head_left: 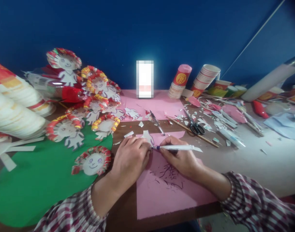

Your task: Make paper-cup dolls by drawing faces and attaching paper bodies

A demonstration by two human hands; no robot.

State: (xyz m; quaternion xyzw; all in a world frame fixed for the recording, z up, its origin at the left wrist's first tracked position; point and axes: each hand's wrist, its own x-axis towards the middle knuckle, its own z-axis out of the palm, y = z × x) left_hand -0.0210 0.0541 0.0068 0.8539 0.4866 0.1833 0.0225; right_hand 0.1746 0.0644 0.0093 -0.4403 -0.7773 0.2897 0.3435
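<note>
My right hand [180, 156] is closed around a white marker pen [178, 147], whose dark tip points left. The tip meets the lower edge of a small white paper cutout [147, 137]. Pressing that cutout down is my left hand [131, 158], its fingers bent and close together and covering part of the piece. Under both hands lies a pink sheet [157, 199] with dark pen strokes on it. Left of my left hand, a paper-cup flower [93, 162] with a drawn smiling face and a curled red rim rests partly on a green sheet [41, 193].
Several paper-cup dolls [99, 83] are piled at the back left beside stacked paper cups [14, 109]. Black-handled scissors [197, 128], a pen [157, 122] and a wooden stick [205, 138] lie ahead among paper scraps. More stacked cups [206, 77] and a phone-like lit screen [145, 79] stand behind.
</note>
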